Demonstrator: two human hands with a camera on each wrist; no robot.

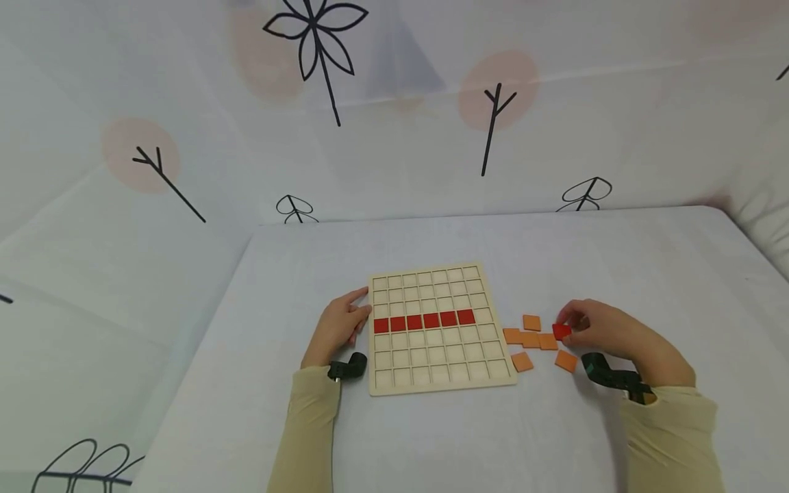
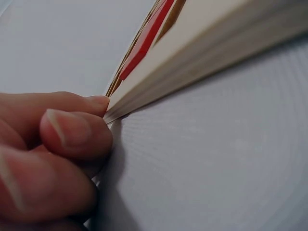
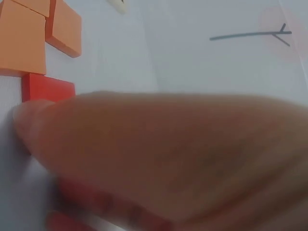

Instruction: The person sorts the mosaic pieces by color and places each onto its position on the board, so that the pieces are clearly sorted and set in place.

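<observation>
A cream wooden board (image 1: 444, 389) with a grid of square recesses lies on the white cloth. Red square tiles (image 1: 431, 320) fill most of one row, leaving its rightmost recess bare. My left hand (image 1: 335, 325) rests at the board's left side, with fingertips against its edge (image 2: 159, 89) in the left wrist view. To the right of the board, my right hand (image 1: 607, 332) pinches a loose red tile (image 1: 561, 332) between thumb and fingers. In the right wrist view the thumb (image 3: 36, 118) covers part of this red tile (image 3: 50, 88), which sits right beside an orange tile (image 3: 21, 41).
Several orange tiles (image 1: 530, 339) lie between the board and my right hand, one (image 1: 566, 361) just below the fingers. White cloth (image 1: 468, 441) covers the table. A printed fabric (image 1: 407, 157) hangs behind it. Each wrist wears a dark camera mount (image 1: 616, 376).
</observation>
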